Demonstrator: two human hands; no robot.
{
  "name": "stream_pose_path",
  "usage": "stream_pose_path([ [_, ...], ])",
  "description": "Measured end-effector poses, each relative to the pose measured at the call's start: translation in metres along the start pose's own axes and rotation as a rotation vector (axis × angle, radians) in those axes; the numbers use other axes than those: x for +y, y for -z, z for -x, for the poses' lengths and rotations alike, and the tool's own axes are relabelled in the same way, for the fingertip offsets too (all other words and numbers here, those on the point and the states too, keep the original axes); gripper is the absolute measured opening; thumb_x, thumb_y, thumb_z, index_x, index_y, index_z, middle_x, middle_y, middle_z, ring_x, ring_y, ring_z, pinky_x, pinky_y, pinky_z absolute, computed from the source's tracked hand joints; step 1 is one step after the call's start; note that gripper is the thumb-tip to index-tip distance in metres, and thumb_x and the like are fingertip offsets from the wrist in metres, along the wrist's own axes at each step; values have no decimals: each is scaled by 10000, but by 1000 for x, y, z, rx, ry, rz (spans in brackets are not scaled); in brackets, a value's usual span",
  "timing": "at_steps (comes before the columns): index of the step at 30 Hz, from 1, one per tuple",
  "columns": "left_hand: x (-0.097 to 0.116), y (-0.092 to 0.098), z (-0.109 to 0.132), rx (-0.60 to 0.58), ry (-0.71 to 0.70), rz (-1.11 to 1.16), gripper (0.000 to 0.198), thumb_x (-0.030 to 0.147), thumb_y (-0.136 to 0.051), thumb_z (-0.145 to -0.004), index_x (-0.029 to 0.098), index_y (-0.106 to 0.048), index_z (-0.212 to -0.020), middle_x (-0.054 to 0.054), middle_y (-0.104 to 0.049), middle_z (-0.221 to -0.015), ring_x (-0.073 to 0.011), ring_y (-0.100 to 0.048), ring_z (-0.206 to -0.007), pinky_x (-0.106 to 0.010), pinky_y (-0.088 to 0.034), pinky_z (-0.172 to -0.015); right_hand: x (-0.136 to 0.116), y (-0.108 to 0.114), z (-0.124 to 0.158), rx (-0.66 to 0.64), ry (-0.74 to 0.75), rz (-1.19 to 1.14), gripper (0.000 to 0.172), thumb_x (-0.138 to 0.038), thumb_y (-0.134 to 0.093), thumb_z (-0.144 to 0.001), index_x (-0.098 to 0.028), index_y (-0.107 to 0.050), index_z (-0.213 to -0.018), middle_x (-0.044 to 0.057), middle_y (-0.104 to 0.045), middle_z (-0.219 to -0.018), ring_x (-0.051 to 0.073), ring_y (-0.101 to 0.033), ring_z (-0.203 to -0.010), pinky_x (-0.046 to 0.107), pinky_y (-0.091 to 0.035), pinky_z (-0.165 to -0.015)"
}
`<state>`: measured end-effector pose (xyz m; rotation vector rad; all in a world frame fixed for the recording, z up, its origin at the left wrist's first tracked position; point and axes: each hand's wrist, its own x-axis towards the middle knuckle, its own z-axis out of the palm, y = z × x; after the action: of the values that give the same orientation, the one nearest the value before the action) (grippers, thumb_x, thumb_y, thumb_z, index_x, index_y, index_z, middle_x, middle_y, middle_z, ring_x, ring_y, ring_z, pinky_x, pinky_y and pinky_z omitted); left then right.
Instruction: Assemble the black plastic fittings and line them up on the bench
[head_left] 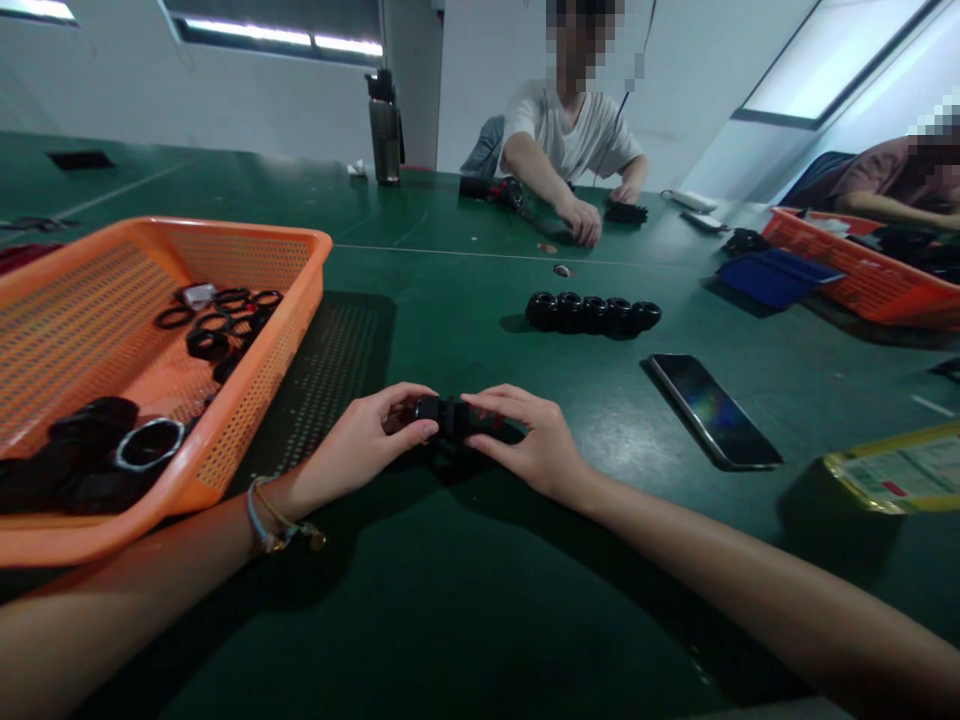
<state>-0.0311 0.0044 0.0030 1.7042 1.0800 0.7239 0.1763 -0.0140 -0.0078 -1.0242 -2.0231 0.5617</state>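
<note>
On the green tabletop I count two baskets, one orange basket by the left edge, a second orange basket toward the far right corner. My left hand and right hand reach from the near edge, turned inward, facing each other. One phone lies toward the right edge. Beyond my hands sits one row of five black fittings. Between my hands is a black part, each end pinched by nearly closed fingers.
</note>
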Motion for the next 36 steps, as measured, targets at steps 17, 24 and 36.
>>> stream_pose_path([
  [17,0,0,0,8,-11,-35,396,420,-567,-707,146,-582,-993,-40,-646,-811,-157,-579,-642,-254,-470,-551,1,0,-1,1,-8,-6,263,-188,-674,-748,-217,-647,-1008,31,-701,-893,165,-641,-808,315,-523,-715],
  [24,-1,0,0,8,-8,-27,376,414,-565,-713,152,-587,-981,-38,-657,-806,-158,-596,-643,-252,-478,-548,1,0,-1,0,2,9,283,-162,-665,-741,-220,-652,-1018,37,-706,-900,179,-649,-846,337,-527,-745],
  [36,3,0,1,2,5,-40,400,418,-560,-704,134,-573,-986,-41,-637,-807,-155,-576,-643,-255,-468,-564,2,-1,0,10,4,1,276,-162,-684,-739,-187,-661,-1013,52,-715,-897,176,-651,-830,328,-526,-740],
])
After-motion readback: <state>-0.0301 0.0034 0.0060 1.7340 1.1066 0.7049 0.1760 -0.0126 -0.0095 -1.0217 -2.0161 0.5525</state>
